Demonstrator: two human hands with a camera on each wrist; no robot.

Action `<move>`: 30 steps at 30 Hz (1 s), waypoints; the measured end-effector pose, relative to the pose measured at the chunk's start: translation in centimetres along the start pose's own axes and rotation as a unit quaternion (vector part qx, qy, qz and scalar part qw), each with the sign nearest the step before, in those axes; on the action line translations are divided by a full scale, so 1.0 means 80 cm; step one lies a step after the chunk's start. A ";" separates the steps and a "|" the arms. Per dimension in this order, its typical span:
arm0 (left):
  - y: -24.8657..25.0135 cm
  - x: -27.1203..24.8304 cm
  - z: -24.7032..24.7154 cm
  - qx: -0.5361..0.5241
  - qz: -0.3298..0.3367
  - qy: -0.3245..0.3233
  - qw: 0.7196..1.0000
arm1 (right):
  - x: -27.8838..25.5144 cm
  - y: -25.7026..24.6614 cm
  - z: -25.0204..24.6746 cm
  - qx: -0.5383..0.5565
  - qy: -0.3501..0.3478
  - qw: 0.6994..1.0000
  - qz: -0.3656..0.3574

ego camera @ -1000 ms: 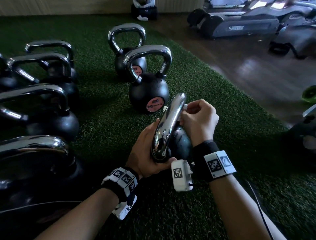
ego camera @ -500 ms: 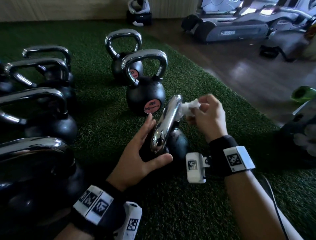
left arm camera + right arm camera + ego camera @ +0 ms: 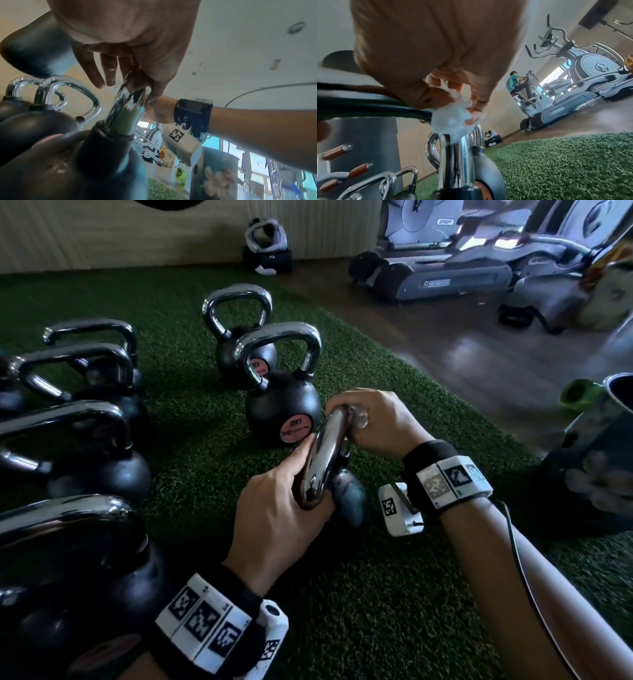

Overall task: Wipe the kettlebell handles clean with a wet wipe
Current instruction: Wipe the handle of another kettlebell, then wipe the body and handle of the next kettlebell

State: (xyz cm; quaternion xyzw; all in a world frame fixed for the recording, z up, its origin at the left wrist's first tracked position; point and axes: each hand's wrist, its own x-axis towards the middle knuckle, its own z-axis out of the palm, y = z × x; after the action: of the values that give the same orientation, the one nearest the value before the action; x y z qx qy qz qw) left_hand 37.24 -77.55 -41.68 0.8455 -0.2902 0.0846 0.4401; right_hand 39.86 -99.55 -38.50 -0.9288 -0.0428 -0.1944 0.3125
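A small black kettlebell (image 3: 349,498) stands on green turf (image 3: 394,594) in front of me, its chrome handle (image 3: 323,460) pointing away. My left hand (image 3: 274,508) grips the near end of the handle, thumb curled under it and index finger lying along its left side. My right hand (image 3: 376,419) is closed over the far end and pinches a crumpled white wet wipe (image 3: 361,421) against the metal. In the right wrist view the wet wipe (image 3: 452,116) sits bunched on the bend of the handle (image 3: 457,155). The left wrist view shows the handle (image 3: 128,108) entering the black body.
A kettlebell marked 20 (image 3: 284,409) stands just beyond, another kettlebell (image 3: 239,330) behind it, and several larger ones line the left side (image 3: 85,446). Exercise machines (image 3: 445,278) stand on the wooden floor at the back right. A green container (image 3: 579,395) sits at the right edge.
Half a second ago my left hand was spread open beside the handle and my right hand held the wipe off it. Now the left hand grips the handle and the wipe is back on the far end.
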 end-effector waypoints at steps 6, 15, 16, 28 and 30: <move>-0.031 0.042 -0.028 -0.047 0.021 -0.140 0.989 | -0.022 0.010 -0.010 -0.029 0.043 0.999 0.003; -0.045 0.083 -0.052 -0.134 -0.005 -0.314 0.940 | -0.052 0.005 -0.006 -0.097 0.120 0.988 0.015; -0.043 0.088 -0.057 -0.163 -0.023 -0.330 0.929 | -0.048 0.003 -0.015 -0.099 0.088 0.991 0.028; -0.079 0.186 -0.051 -0.060 -0.155 -0.133 0.977 | 0.081 -0.054 -0.068 -0.050 0.076 0.988 0.128; -0.090 0.191 -0.052 -0.064 -0.174 -0.162 0.969 | 0.107 -0.057 -0.067 0.060 0.074 0.977 0.190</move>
State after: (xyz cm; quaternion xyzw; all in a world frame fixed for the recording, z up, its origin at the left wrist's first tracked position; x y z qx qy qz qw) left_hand 54.27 -77.46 -38.10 0.8557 -0.2110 -0.1498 0.4482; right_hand 45.03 -99.48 -28.74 -0.8826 0.1458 -0.1971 0.4010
